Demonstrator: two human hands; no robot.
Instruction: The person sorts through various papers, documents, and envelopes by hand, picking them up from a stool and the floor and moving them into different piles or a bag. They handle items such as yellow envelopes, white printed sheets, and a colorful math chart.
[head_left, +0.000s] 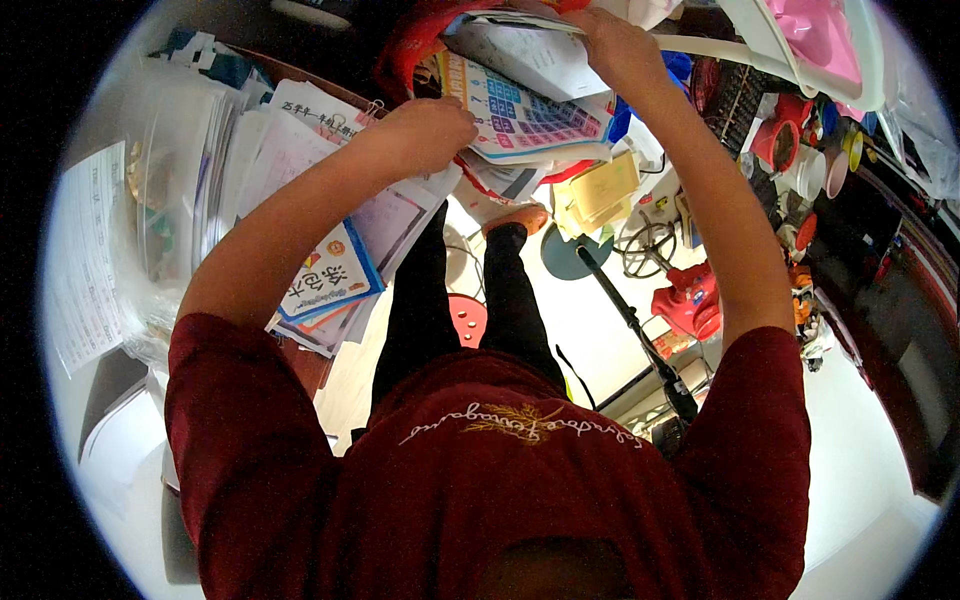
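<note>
Ahead of me a red bag point(397, 62) gapes, stuffed with papers and booklets. A colourful printed chart point(540, 112) with rows of small squares lies at its mouth, and white papers point(525, 55) stand behind it. My left hand point(432, 132) is closed at the bag's near left rim, against the chart's left edge; its fingertips are partly hidden. Farther off, my right hand point(612, 42) grips the top edge of the papers, its fingers curled over them. Below my left forearm, a blue-edged booklet point(335, 272) rests on a stack of loose sheets point(300, 125).
Clear plastic file holders point(180, 170) stand at the left. A yellow paper stack point(597, 195) sits beyond my foot, near a black pole point(630, 315) on a round base. A red toy point(690, 300), cups point(775, 145) and a white-framed pink item point(815, 40) crowd the right.
</note>
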